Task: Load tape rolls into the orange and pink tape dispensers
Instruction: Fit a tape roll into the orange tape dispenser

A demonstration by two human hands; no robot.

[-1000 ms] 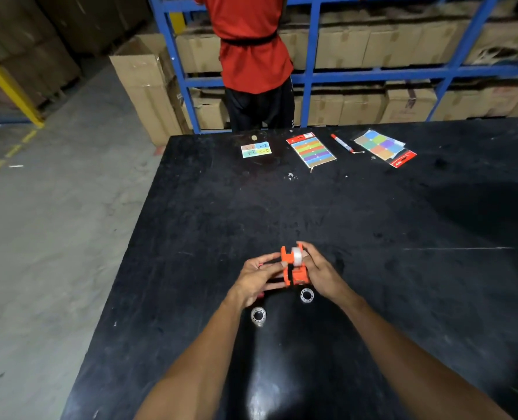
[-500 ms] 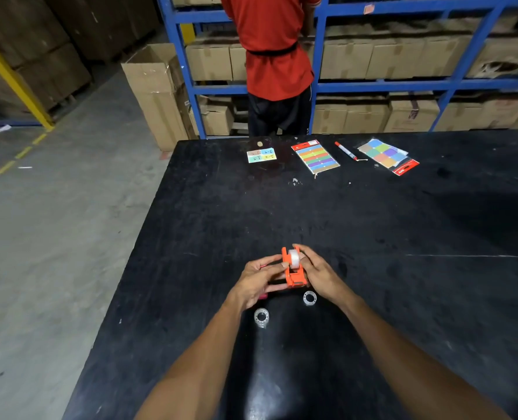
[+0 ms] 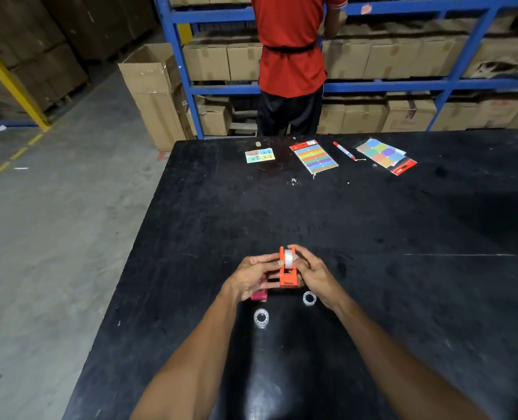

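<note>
Both hands, left hand (image 3: 249, 275) and right hand (image 3: 313, 274), are pinching the orange dispenser (image 3: 288, 275), its tape roll (image 3: 288, 258) looking seated; the pink dispenser (image 3: 259, 294) under the left palm and two spare rolls (image 3: 261, 318) nearer the person are still waiting.

Two bare forearms reach forward from the bottom edge and converge, the left hand (image 3: 249, 275) with fingers curled inward and thumb pointing right, the right hand (image 3: 313, 275) opposite it with fingers arched over and wrist bent, the two hands' fingertips nearly meeting.
</note>
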